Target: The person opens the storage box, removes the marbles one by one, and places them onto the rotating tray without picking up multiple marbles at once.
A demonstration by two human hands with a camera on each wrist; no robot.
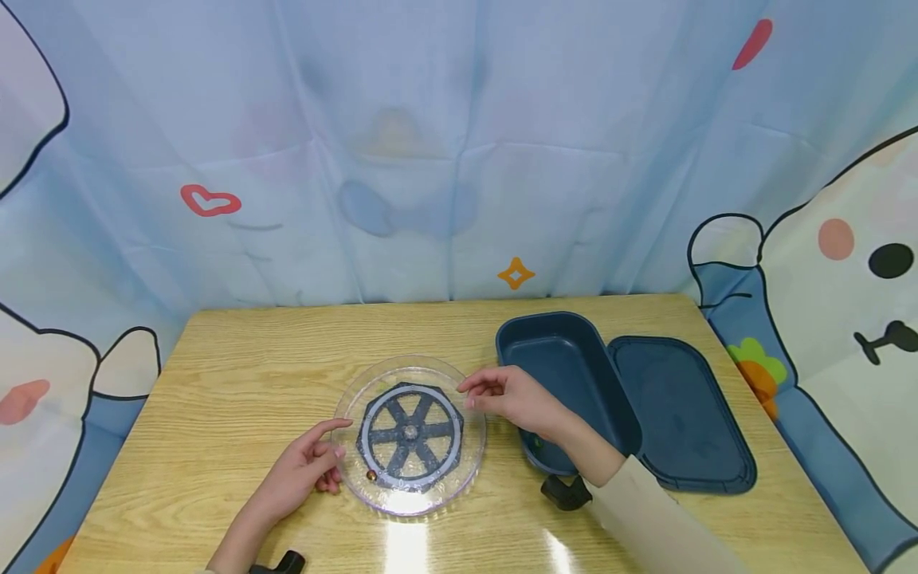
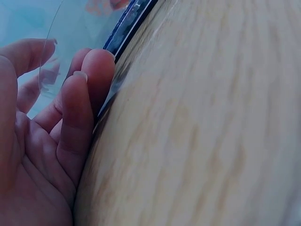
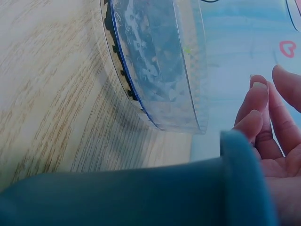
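A round clear plastic dish (image 1: 412,504) with a bumpy surface stands on the table. A dark six-spoked wheel shape with a pale ring (image 1: 369,430) shows through it, and a small brown ball (image 1: 370,475) appears near its lower left. My left hand (image 1: 304,470) is at the dish's left side, fingers loosely bent, its index finger reaching over the rim. In the left wrist view its fingertips (image 2: 99,66) are right by the clear wall. Above the right rim hovers my right hand (image 1: 512,396), fingers loosely curved; nothing shows between its thumb and fingers in the right wrist view.
A deep dark blue box (image 1: 566,351) stands right of the dish, partly under the right forearm, with a small green bit (image 1: 536,441) inside. Its flat blue lid-like panel (image 1: 681,406) lies beside it. A patterned blue curtain (image 1: 402,159) hangs behind the wooden table (image 1: 251,359).
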